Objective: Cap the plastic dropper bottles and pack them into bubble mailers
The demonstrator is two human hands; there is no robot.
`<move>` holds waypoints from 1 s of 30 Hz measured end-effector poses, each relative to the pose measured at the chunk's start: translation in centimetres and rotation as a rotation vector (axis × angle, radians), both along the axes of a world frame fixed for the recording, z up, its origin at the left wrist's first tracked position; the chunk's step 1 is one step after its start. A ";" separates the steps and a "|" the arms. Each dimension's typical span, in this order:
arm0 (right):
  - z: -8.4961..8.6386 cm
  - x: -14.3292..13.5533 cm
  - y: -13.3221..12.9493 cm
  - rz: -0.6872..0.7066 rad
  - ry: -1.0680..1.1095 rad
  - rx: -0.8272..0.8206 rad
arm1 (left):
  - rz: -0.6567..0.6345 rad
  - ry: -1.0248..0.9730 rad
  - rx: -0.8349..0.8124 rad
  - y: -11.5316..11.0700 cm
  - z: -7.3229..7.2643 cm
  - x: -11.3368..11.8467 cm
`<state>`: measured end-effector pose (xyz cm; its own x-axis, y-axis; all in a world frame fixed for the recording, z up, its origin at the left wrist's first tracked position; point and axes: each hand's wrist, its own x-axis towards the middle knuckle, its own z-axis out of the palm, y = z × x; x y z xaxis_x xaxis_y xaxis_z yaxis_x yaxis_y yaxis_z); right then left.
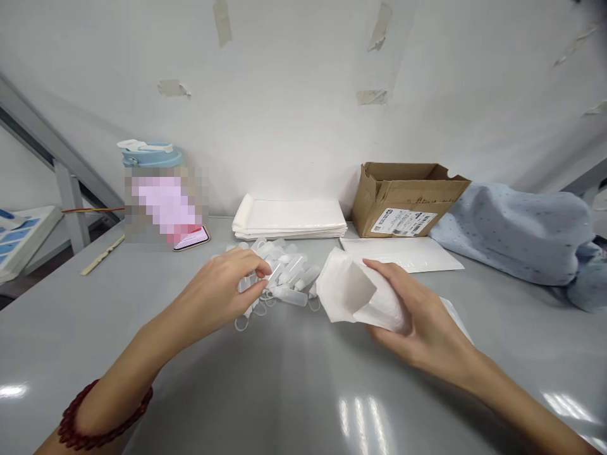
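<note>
In the head view, holds a white, padded-looking paper envelope (334,284) in the right hand (424,322), above the glossy grey surface (284,392) and just right of a loose pile of small translucent plastic bottles (290,270) with thin ring-shaped loops. Has this right grip closed around the envelope's right part, with the mouth gaping leftward. Reaches over the left part of the pile with the left hand (227,281), wearing a dark red beaded bracelet (107,439). Curls this left grip loosely, leaving a gap between thumb and forefinger; cannot tell about contact with any bottle.

Has, behind the pile, a flat stack of white envelopes (294,218) near the white wall (294,126). Has, at the right, a brown cardboard box (417,199) with a white printed label (403,221), and beside it a bundle of pale blue speckled cloth (521,227). Has, at the left, 1 phone (193,237), partly hidden by pixelation, and 1 thin wooden-looking strip (102,254).
</note>
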<state>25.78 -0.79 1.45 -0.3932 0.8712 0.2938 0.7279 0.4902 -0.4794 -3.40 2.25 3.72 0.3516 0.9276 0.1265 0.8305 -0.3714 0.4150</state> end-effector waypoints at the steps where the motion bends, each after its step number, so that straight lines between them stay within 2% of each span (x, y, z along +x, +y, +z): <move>1: 0.1 0.1 0.1 -0.011 0.014 0.009 | -0.030 0.044 -0.015 0.1 -0.2 -0.1; 7: 0.1 0.1 0.2 -0.008 0.006 -0.014 | -0.109 0.166 -0.044 -0.1 -1.5 0.1; 13: -0.4 0.0 0.2 0.008 -0.041 -0.039 | -0.121 0.193 -0.075 0.2 -1.6 0.0; 23: -0.6 -0.1 0.2 0.056 -0.122 -0.013 | -0.083 0.027 -0.174 0.1 -0.2 -0.7; 30: -0.4 -0.6 0.0 0.096 -0.156 -0.003 | -0.018 -0.218 -0.190 0.0 1.5 -1.5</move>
<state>25.19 -0.83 1.04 -0.5149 0.8285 0.2200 0.7437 0.5594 -0.3662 -4.90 2.24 5.26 0.3514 0.9359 0.0257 0.7080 -0.2836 0.6468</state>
